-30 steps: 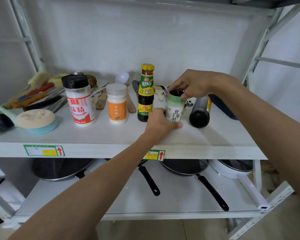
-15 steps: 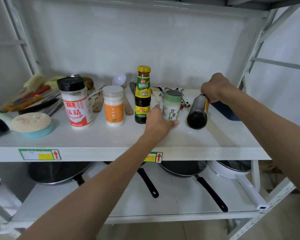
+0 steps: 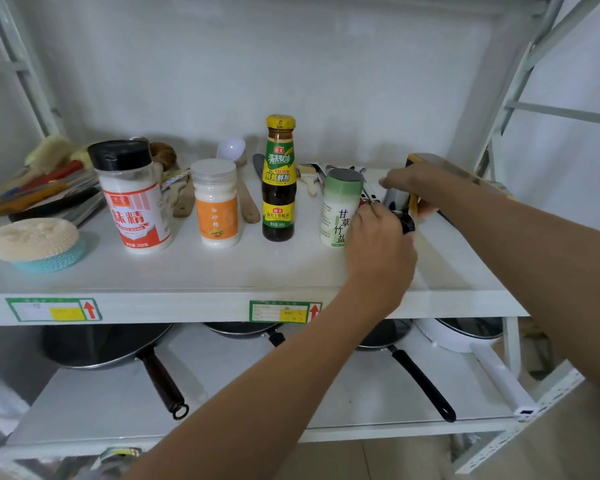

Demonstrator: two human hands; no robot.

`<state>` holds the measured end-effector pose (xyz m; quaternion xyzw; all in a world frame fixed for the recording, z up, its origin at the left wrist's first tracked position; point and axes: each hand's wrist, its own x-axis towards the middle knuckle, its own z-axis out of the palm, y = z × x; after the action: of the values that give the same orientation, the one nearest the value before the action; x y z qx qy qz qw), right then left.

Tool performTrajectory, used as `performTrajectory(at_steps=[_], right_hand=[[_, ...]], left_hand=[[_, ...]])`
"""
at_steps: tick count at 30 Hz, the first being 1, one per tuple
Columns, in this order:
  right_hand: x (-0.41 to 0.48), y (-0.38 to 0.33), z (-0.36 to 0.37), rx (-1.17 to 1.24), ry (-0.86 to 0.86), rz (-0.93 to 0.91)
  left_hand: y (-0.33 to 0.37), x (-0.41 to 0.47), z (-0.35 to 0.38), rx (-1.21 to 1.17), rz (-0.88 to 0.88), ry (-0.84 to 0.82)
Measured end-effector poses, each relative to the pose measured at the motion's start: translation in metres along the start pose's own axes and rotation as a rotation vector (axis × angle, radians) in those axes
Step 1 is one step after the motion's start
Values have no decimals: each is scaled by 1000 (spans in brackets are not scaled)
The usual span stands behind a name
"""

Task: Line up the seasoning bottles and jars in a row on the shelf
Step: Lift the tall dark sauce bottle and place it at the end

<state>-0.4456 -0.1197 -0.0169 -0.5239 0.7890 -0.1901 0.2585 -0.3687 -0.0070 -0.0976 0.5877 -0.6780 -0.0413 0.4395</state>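
Four containers stand in a row on the white shelf (image 3: 222,271): a black-capped MSG shaker (image 3: 130,202), a white sugar jar with an orange label (image 3: 216,206), a yellow-capped oyster sauce bottle (image 3: 279,181) and a green-and-white salt jar (image 3: 338,206). Just right of the salt jar, a dark bottle (image 3: 400,206) with a yellow label lies with its black cap towards me. My right hand (image 3: 420,185) grips its body from above. My left hand (image 3: 381,251) is closed around its cap end and hides part of the salt jar.
Brushes, a round sponge (image 3: 32,240), wooden spatulas (image 3: 248,206) and other utensils lie at the shelf's left and back. A yellowish object (image 3: 465,174) sits behind my right wrist. Pans with long handles (image 3: 420,382) fill the lower shelf. Metal uprights (image 3: 499,133) frame the right side.
My left hand let go of the salt jar and moved right to the dark bottle's cap. My right hand shifted its grip on the bottle's body, which has tilted slightly.
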Motion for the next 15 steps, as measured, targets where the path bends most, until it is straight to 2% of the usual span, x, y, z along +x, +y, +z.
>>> performTrajectory(at_steps=[7, 10, 15], right_hand=[[16, 5, 17, -7, 38, -71], [20, 12, 18, 103, 121, -87], [23, 20, 12, 297, 102, -23]], left_hand=[[6, 17, 21, 1, -18, 6], [7, 18, 21, -47, -32, -7], [8, 15, 17, -138, -48, -11]])
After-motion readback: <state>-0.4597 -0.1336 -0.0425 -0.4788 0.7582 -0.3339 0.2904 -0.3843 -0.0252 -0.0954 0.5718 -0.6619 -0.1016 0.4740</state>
